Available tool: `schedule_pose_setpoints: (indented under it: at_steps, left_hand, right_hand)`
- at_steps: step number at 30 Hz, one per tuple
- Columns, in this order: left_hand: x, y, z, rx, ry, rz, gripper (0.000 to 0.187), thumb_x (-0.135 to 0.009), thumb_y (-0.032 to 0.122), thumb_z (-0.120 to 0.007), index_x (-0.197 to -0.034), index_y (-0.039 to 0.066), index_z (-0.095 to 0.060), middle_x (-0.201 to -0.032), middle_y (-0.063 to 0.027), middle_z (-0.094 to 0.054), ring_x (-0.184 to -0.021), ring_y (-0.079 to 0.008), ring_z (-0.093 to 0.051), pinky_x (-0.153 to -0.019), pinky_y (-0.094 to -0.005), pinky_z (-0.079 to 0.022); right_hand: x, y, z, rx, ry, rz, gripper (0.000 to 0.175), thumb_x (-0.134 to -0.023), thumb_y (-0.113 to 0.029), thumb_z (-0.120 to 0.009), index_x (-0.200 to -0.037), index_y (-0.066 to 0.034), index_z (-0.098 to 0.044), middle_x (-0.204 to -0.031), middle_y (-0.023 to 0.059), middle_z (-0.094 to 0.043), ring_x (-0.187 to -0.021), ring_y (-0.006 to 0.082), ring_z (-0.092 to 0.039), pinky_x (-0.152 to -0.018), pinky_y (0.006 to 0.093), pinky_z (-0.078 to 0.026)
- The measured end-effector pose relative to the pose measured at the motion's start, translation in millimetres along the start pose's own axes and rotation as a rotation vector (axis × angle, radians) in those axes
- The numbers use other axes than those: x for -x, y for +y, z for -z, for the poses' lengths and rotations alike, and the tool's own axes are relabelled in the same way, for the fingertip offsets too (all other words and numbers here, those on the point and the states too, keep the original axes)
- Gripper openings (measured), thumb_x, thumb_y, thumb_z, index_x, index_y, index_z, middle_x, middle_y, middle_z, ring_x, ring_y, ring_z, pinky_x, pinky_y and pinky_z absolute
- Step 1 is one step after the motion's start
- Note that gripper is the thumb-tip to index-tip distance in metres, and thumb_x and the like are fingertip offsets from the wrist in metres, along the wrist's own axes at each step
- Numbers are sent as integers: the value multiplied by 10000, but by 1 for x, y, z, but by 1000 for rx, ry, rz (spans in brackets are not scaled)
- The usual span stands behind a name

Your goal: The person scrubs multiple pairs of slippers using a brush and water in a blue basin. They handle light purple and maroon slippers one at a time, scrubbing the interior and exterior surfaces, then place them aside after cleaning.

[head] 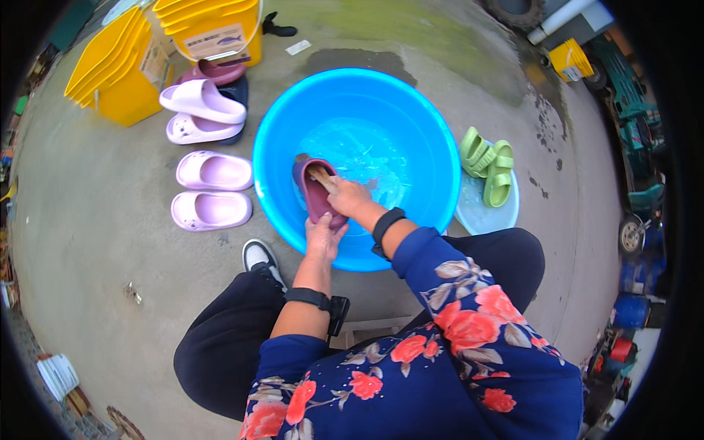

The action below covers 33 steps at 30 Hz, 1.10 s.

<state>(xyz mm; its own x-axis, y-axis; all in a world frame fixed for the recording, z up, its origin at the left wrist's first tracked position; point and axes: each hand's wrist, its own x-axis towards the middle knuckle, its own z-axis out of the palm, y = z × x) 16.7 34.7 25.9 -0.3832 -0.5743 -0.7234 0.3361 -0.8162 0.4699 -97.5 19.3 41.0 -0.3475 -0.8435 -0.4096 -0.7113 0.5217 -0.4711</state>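
Over a large blue plastic basin [440, 159], my left hand [323, 239] grips the heel end of a maroon slide slipper [315, 199]. The slipper's toe points away from me. My right hand [350, 196] is closed around the wooden handle of a brush [321, 177], which reaches into the toe opening. A brownish end of the brush shows just past the slipper's toe, but its bristles are hidden. Shallow water [379, 146] covers the basin's bottom.
Pink slippers [212, 210] line the concrete floor at left, beside a stacked pile with another maroon slipper [220, 72]. Yellow buckets [118, 71] stand behind. At right, green strap sandals [499, 176] rest in a small pale basin [478, 215]. My shoe [258, 256] is near the blue basin.
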Motion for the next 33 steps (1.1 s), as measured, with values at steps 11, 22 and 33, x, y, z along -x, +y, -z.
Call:
schedule_pose_setpoints:
  at_steps: [11,22,33]
  left_hand:
    - [-6,4,-2,-2,34,103,422,-748,29,-442,-1137,99,-294,-1099,-123,-421,-913,-257,-504,-610,-387,-499]
    - [0,0,-8,37,119,53,299,-828,97,-460,-1108,109,-354,-1058,-105,-484,-884,-237,-531,-654,-408,-474]
    - [-1,3,-8,-65,35,21,351,-829,87,-456,-1135,152,-298,-1095,-104,-443,-906,-255,-507,-649,-425,-470]
  right_hand:
    - [17,-22,42,-44,-152,-68,367,-693,-201,-503,-1028,-52,-508,-936,213,-568,-882,356,-544,-761,414,-426]
    - [60,-23,40,31,-234,-76,463,-731,-269,-486,-1132,-58,-394,-965,238,-553,-916,376,-531,-794,435,-407]
    - [25,-9,11,46,-128,-131,453,-732,-236,-461,-1134,-47,-376,-963,273,-540,-919,405,-518,-805,451,-397]
